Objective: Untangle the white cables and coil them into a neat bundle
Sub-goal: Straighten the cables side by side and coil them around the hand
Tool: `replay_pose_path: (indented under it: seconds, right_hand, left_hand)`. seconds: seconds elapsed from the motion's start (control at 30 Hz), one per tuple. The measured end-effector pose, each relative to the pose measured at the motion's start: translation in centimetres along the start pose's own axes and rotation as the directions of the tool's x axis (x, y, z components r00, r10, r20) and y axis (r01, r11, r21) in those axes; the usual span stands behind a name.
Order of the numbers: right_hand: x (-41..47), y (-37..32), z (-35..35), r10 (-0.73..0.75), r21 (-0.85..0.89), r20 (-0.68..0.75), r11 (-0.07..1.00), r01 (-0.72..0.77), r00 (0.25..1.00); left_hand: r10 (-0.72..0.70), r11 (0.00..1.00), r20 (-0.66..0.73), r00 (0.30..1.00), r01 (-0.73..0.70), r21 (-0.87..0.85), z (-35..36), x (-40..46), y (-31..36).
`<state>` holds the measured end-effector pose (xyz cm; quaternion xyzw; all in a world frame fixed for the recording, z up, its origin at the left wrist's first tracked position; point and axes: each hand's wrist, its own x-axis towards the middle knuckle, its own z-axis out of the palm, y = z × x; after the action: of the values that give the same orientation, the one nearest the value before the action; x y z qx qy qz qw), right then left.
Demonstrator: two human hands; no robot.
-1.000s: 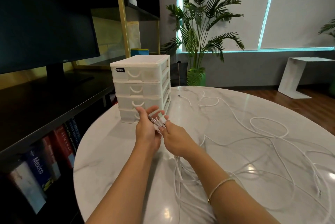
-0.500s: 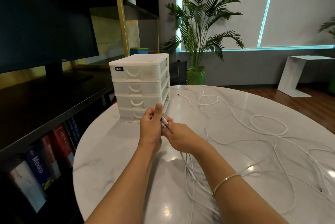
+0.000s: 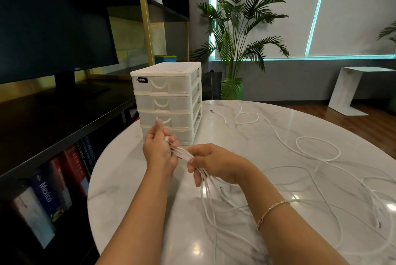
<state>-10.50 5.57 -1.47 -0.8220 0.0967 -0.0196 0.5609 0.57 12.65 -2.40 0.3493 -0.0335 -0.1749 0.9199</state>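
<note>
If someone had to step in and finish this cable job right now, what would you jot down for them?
Left hand: grips the gathered cable ends.
Right hand: curled round the same strands just below, white cables stretched between the hands.
The rest of the cables trail loose in loops over the marble table, one free end near the drawer unit.
Done: ends collected in one bunch.
Left: untangle the loops, then coil everything into a bundle.
</note>
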Motion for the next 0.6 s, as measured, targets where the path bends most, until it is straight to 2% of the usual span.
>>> replay_pose_path:
  seconds: [0.2,0.3,0.37,0.43,0.5,0.6]
  right_hand:
    - [-1.4,-0.2,-2.5,0.074,0.076,0.019,0.994,-0.076,0.997]
    - [-2.1,-0.3,-4.1,0.113,0.057,0.005,0.992,-0.113,0.994]
    - [-2.2,-0.4,-4.9,0.158,-0.084,-0.024,0.984,-0.16,0.987]
    - [-2.3,-0.8,-6.0,0.215,-0.31,-0.055,0.925,-0.221,0.975]
    - [-2.6,-1.5,-7.5,0.266,-0.531,-0.107,0.799,-0.282,0.958]
    - [-3.3,-2.0,-10.1,0.326,-0.691,-0.233,0.607,-0.392,0.916]
  left_hand:
    - [0.165,0.978,-0.073,0.984,-0.153,0.141,-0.7,0.7,1.5]
    - [0.212,0.961,-0.123,0.97,-0.184,0.206,-1.2,1.1,1.7]
    - [0.212,0.959,-0.133,0.968,-0.18,0.22,-1.1,1.0,1.4]
    - [0.203,0.963,-0.143,0.969,-0.172,0.206,-1.1,0.8,1.2]
    - [0.195,0.971,-0.161,0.968,-0.168,0.167,-1.2,0.9,1.4]
    - [0.203,0.974,-0.203,0.958,-0.177,0.139,-1.6,1.2,1.9]
